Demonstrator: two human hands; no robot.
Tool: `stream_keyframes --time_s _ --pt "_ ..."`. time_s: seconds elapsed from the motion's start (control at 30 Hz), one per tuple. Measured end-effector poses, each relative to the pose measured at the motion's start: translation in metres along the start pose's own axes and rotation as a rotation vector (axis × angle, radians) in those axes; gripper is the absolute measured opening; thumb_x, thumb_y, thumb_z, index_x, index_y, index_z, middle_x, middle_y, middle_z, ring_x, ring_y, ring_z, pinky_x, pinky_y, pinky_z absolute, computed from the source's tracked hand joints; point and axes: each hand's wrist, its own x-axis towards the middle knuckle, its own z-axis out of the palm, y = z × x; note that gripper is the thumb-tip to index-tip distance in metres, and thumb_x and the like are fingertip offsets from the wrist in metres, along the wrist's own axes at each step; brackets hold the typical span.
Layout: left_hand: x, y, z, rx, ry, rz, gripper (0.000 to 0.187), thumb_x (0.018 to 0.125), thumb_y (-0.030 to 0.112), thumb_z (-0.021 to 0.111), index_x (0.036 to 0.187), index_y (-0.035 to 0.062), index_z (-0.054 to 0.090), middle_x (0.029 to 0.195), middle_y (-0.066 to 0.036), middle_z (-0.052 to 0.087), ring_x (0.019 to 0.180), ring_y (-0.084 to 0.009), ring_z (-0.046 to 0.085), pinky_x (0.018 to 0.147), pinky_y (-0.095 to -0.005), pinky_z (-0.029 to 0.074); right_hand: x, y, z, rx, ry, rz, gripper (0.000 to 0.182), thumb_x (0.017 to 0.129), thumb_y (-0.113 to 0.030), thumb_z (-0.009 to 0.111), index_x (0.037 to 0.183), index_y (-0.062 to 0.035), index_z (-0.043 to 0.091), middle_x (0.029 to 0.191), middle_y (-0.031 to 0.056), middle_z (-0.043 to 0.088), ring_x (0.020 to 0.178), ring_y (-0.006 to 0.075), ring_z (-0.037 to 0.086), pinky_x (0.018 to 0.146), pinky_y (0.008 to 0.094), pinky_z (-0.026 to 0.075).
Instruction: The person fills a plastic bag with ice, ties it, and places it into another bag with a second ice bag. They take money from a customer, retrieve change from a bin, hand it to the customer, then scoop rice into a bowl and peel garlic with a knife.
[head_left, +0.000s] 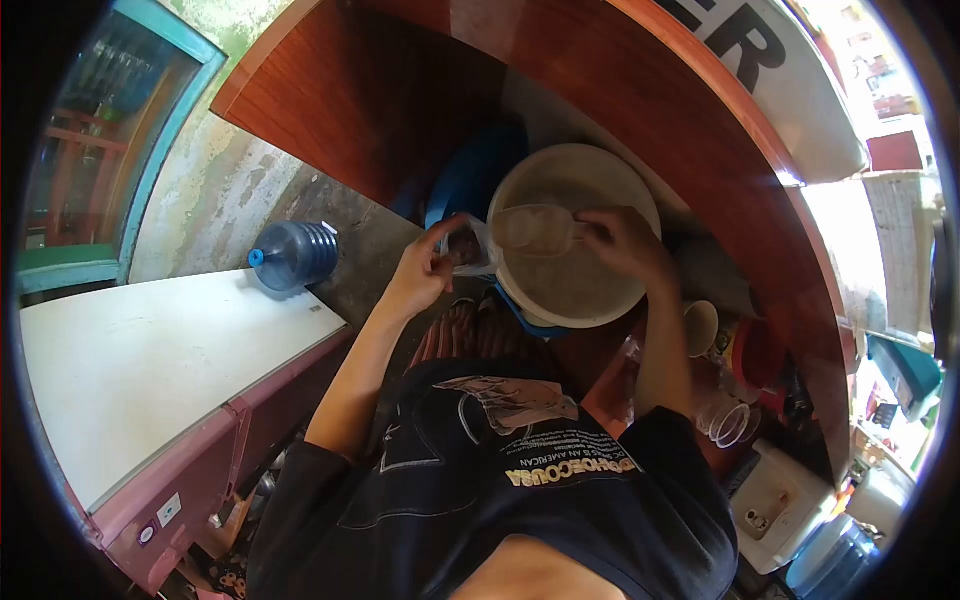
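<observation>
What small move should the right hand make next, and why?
Perhaps bring the scoop slightly closer to the plastic bag: the right hand holds the scoop over the bucket, and the left hand holds the bag near its tip. The scoop's fill is unclear.

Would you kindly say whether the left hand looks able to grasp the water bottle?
Probably not: the left hand holds a clear bag, and the water bottle is off to one side.

Fisheye frame: black vignette at the corners, straight edges bow. Daylight is strongest at far right; background there washes out. White surface (pixel 170 370) at left reads bright; space beneath the counter (pixel 640 90) is dim, shadowed. Fine detail looks soft.
</observation>
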Motion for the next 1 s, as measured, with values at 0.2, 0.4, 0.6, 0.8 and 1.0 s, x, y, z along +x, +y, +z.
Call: stream_keyframes --time_s 0.2,0.4,0.6,0.8,1.0 --pt "0.000 0.009 -0.001 0.021 -0.043 -0.013 0.070 0.069 -0.012 0.036 0.137 0.0040 0.037 0.103 -0.013 0.059 0.054 -0.0084 0.050 0.053 -0.0236 0.045 -0.009 -0.066 0.054 -0.838 0.088 -0.206 0.020 0.078 -0.015 0.056 0.089 -0.0041 0.069 0.078 0.0156 0.067 0.074 0.0316 0.064 0.071 0.0402 0.049" --pt "-0.005 0.011 0.005 -0.014 0.016 0.006 0.065 0.073 -0.015 0.036 0.135 0.0044 0.040 0.099 -0.013 0.060 0.054 -0.0091 0.050 0.052 -0.0234 0.044 -0.007 -0.017 0.014 -0.945 0.503 -0.116 0.015 0.076 -0.014 0.057 0.083 -0.0060 0.068 0.079 0.0142 0.066 0.078 0.0277 0.065 0.075 0.0417 0.048" --pt "-0.007 0.008 0.006 -0.030 0.036 0.075 0.068 0.072 -0.014 0.036 0.137 0.0056 0.038 0.113 -0.013 0.056 0.052 -0.0060 0.048 0.052 -0.0222 0.045 0.034 0.145 0.010 -1.191 0.683 -0.092 0.019 0.074 -0.023 0.059 0.082 -0.0071 0.068 0.077 0.0123 0.066 0.078 0.0283 0.065 0.071 0.0435 0.047" --pt "-0.010 0.008 0.005 -0.059 0.033 0.028 0.068 0.072 -0.014 0.036 0.137 0.0040 0.038 0.114 -0.013 0.056 0.052 -0.0063 0.049 0.052 -0.0222 0.045 0.053 0.159 0.040 -1.023 0.561 0.006 0.020 0.073 -0.026 0.063 0.078 -0.0072 0.067 0.078 0.0123 0.066 0.077 0.0297 0.065 0.069 0.0452 0.047" --pt "-0.012 0.005 0.004 -0.040 0.038 0.043 0.066 0.073 -0.013 0.035 0.137 0.0035 0.038 0.115 -0.013 0.056 0.052 -0.0065 0.049 0.051 -0.0218 0.044 0.077 0.184 0.043 -0.771 0.619 -0.253 0.018 0.074 -0.023 0.061 0.081 -0.0066 0.067 0.081 0.0130 0.065 0.080 0.0319 0.064 0.073 0.0468 0.047"
